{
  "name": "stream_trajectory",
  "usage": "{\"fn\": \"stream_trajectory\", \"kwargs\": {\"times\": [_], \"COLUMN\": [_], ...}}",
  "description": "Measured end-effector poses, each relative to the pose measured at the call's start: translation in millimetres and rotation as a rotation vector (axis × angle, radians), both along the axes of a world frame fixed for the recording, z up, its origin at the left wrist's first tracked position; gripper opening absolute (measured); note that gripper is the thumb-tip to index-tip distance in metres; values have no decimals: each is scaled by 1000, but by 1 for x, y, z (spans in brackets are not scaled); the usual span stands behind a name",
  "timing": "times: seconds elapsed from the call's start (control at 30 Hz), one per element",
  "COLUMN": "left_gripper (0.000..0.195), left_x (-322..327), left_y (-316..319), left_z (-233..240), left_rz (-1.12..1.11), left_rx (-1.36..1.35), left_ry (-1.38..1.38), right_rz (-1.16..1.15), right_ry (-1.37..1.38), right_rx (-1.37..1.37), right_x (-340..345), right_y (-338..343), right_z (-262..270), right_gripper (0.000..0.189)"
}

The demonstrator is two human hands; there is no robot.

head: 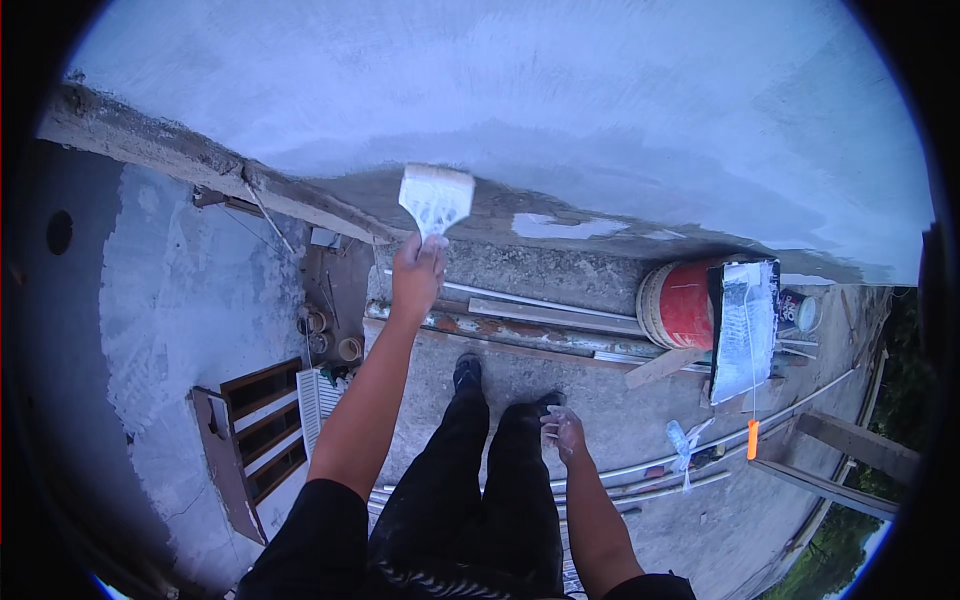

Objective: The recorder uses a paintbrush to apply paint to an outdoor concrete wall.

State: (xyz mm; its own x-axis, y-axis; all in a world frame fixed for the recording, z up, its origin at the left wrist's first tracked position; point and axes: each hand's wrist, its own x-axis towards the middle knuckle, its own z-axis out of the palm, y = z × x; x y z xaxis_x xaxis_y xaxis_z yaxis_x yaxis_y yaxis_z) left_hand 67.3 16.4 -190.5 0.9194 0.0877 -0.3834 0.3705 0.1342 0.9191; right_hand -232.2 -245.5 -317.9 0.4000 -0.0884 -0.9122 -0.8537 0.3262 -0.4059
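My left hand (421, 264) grips the handle of a wide white brush (437, 196); its bristle edge is at the lower part of the wall (525, 97), over a darker grey band. Whether the bristles touch the wall I cannot tell. My right hand (562, 431) hangs beside my right leg, fingers apart and curled a little, holding nothing, with white smears on the skin. A paint tray (744, 330) coated in white stands tilted against a red bucket (679, 304) at the right. Across the tray lies a paint roller frame with an orange handle (752, 439).
Pipes (517, 330) and wooden boards (551, 313) lie along the wall's foot, just ahead of my feet. A paint can (796, 312) stands past the bucket. More long pipes and a plastic bottle (677, 436) lie at the right. Several small buckets (349, 349) stand at the left, near a shuttered window.
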Motion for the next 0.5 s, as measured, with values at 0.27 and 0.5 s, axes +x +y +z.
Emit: {"fn": "stream_trajectory", "kwargs": {"times": [0.27, 0.5], "left_gripper": [27, 27], "left_x": [30, 21], "left_y": [52, 98], "left_z": [-35, -80], "left_rz": [-49, 9], "left_rx": [505, 1111], "left_ry": [-400, -5], "right_rz": [-21, -46], "right_ry": [30, -11], "right_rx": [-16, -26], "right_x": [-4, -5], "right_y": [-7, -14], "right_z": [1, 4], "right_gripper": [27, 28]}}
